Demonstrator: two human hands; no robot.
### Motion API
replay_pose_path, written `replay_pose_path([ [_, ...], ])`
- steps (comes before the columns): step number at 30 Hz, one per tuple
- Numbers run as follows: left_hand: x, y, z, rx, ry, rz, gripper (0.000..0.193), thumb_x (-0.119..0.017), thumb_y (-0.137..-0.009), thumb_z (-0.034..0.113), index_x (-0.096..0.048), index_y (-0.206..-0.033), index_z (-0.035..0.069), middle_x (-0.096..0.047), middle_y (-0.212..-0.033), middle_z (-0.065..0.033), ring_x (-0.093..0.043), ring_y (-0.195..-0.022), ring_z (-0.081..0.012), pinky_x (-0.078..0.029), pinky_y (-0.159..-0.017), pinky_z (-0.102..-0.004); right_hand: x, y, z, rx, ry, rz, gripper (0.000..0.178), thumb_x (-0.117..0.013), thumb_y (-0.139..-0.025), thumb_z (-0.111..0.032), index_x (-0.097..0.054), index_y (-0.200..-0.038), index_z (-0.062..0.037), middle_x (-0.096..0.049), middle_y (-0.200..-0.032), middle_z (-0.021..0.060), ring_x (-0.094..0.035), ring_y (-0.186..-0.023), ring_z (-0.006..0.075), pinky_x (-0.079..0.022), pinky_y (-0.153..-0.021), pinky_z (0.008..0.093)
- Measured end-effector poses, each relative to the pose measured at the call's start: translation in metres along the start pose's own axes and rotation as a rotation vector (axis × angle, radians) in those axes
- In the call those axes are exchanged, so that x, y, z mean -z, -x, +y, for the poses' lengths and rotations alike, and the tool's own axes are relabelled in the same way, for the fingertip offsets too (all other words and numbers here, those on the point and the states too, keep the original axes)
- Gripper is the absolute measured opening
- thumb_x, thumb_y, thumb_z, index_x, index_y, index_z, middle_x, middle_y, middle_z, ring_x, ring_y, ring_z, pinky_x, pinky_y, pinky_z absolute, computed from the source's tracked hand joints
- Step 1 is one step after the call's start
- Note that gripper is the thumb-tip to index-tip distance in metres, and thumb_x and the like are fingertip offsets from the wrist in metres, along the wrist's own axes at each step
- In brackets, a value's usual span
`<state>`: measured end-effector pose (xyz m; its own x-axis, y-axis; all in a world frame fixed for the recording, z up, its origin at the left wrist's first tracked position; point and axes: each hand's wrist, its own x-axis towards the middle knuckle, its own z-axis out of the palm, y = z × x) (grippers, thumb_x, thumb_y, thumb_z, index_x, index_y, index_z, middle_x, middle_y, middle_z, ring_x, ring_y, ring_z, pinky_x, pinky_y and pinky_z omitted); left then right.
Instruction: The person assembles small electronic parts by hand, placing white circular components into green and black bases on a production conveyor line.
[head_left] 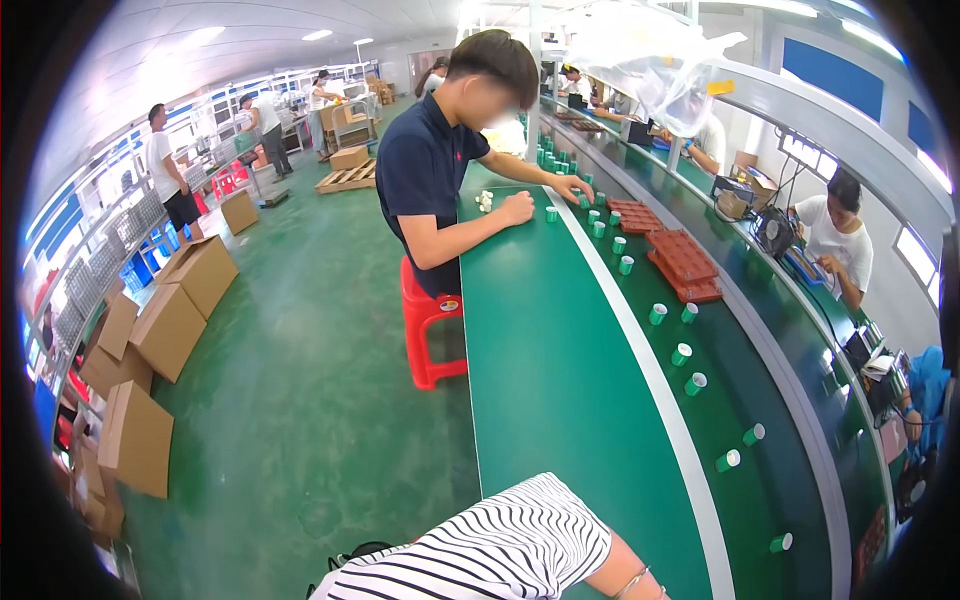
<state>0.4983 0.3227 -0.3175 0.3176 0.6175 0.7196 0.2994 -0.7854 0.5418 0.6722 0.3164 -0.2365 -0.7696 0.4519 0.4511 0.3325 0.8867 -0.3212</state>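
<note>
Evidently, with only a striped sleeve (pixel 480 550) and a bare forearm (pixel 622 580) showing, the fingers lay out of frame and their grip could not be told, while the small green white-capped cups (pixel 728 460) stood ahead and right of them on the conveyor belt (pixel 760 350) past the green surface (pixel 560 400), best handled by a steady, upright reach.

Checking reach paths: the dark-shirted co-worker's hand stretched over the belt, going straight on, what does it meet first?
Likely the small green cup at its fingertips; the outstretched hand looks at or just short of it. Beyond lies a red-brown tray. Depth is unclear.
</note>
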Motion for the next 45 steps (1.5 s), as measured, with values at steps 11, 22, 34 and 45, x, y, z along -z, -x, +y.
replay_pose_path([
  [11, -0.004, 0.002, -0.009, -0.018, -0.012, 0.032, 0.026, -0.072, -0.074, 0.023, -0.064, -0.092, 0.006, -0.066, -0.085, -0.0132, -0.062, -0.080, -0.0320, -0.047, -0.072, -0.0447, -0.006, -0.002, -0.004, -0.197, -0.056, -0.013, 0.013, -0.058, -0.094, -0.003, -0.064, -0.100, 0.0073, -0.064, -0.095, 0.0206, -0.062, -0.085, 0.0337, -0.051, -0.079, 0.0394],
  [22, -0.004, 0.007, -0.021, 0.017, -0.083, 0.109, 0.026, -0.072, -0.077, 0.024, -0.064, -0.094, 0.006, -0.066, -0.084, -0.0135, -0.063, -0.078, -0.0323, -0.049, -0.070, -0.0434, -0.032, -0.018, 0.017, -0.044, -0.193, -0.023, 0.014, -0.061, -0.092, -0.001, -0.062, -0.103, 0.0083, -0.064, -0.094, 0.0219, -0.061, -0.085, 0.0354, -0.051, -0.080, 0.0403],
  [34, 0.077, -0.022, -0.097, 0.443, -0.597, 0.254, 0.035, -0.061, -0.078, 0.021, -0.058, -0.106, 0.000, -0.066, -0.080, -0.0154, -0.066, -0.077, -0.0359, -0.052, -0.065, -0.0478, -0.077, -0.081, 0.024, 0.091, -0.380, -0.093, 0.016, -0.061, -0.092, -0.003, -0.062, -0.104, 0.0080, -0.064, -0.096, 0.0218, -0.062, -0.085, 0.0346, -0.051, -0.080, 0.0397],
  [45, 0.089, -0.004, -0.112, 0.612, -0.651, 0.266, 0.069, -0.065, -0.078, 0.028, -0.039, -0.131, -0.007, -0.058, -0.110, -0.0207, -0.058, -0.101, -0.0379, -0.050, -0.077, -0.0527, -0.075, -0.079, 0.046, 0.051, -0.405, -0.153, 0.017, -0.061, -0.093, -0.004, -0.062, -0.105, 0.0077, -0.064, -0.097, 0.0217, -0.063, -0.086, 0.0339, -0.052, -0.079, 0.0392],
])
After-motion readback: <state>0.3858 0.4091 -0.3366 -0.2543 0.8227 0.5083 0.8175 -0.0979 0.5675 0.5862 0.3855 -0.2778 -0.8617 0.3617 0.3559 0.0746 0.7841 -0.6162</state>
